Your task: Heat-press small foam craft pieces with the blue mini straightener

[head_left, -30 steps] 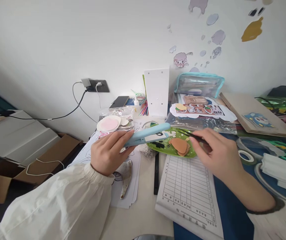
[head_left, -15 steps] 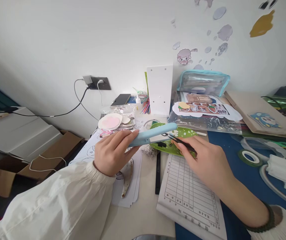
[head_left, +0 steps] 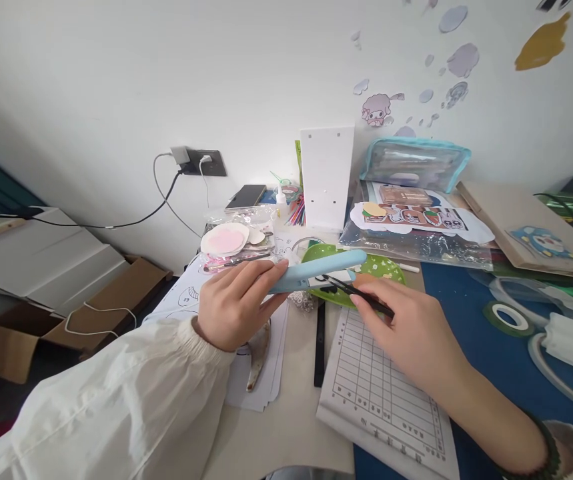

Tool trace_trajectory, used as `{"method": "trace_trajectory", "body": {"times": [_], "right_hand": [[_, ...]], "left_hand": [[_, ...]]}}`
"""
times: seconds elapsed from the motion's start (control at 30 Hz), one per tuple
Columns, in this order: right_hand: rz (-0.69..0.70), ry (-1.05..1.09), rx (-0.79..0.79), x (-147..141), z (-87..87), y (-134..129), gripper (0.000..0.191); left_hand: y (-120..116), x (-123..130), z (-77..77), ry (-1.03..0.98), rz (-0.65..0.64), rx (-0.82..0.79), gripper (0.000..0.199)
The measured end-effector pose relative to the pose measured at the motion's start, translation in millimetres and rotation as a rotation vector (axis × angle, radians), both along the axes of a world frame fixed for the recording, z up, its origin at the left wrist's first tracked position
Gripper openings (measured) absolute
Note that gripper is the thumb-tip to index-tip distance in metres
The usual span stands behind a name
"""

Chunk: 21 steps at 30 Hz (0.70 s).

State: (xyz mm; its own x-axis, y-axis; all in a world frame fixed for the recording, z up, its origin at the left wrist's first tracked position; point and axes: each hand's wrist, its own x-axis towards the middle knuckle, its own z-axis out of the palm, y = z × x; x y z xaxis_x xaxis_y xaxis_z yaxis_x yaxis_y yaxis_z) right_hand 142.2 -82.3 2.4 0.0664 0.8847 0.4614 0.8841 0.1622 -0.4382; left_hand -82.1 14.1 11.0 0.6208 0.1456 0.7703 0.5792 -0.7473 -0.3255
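Note:
My left hand (head_left: 239, 303) is closed around the rear of a light-blue, two-armed tool (head_left: 323, 268) that looks like a small hair straightener. Its long arms point right and stand slightly apart at the far end. In my right hand (head_left: 406, 323) are black tweezers (head_left: 366, 298), pinched between thumb and fingers. The tweezers' tips reach between the two arms, near a small white piece (head_left: 319, 279) with dark marks. Whether the tips grip that piece I cannot tell. Beneath the tool lies a green leaf-shaped tray (head_left: 383, 267) scattered with small white bits.
A printed form pad (head_left: 381, 393) lies below my right hand, beside a black strip (head_left: 320, 347). White paper sheets (head_left: 271, 373) are under my left wrist. Green tape (head_left: 509, 319) lies at right. Behind stand a white upright box (head_left: 327, 177) and a clear pouch (head_left: 416, 165).
The view has shifted slightly. The tweezers' tips have moved left, deeper between the light-blue arms. Both hands keep their holds.

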Motion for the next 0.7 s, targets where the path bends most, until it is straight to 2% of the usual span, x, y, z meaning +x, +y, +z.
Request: {"method": "trace_trajectory", "body": {"times": [0.4,0.7], "right_hand": [[0.003,0.023,0.062,0.9,-0.6,-3.0,0.015],[0.005,-0.039,0.037,0.7,-3.9,-0.1,0.014]], "left_hand": [[0.6,-1.4,-1.1,-0.006,0.002,-0.018,0.034],[-0.1,0.9,-0.3,-0.023,-0.008,-0.021,0.034]]}}
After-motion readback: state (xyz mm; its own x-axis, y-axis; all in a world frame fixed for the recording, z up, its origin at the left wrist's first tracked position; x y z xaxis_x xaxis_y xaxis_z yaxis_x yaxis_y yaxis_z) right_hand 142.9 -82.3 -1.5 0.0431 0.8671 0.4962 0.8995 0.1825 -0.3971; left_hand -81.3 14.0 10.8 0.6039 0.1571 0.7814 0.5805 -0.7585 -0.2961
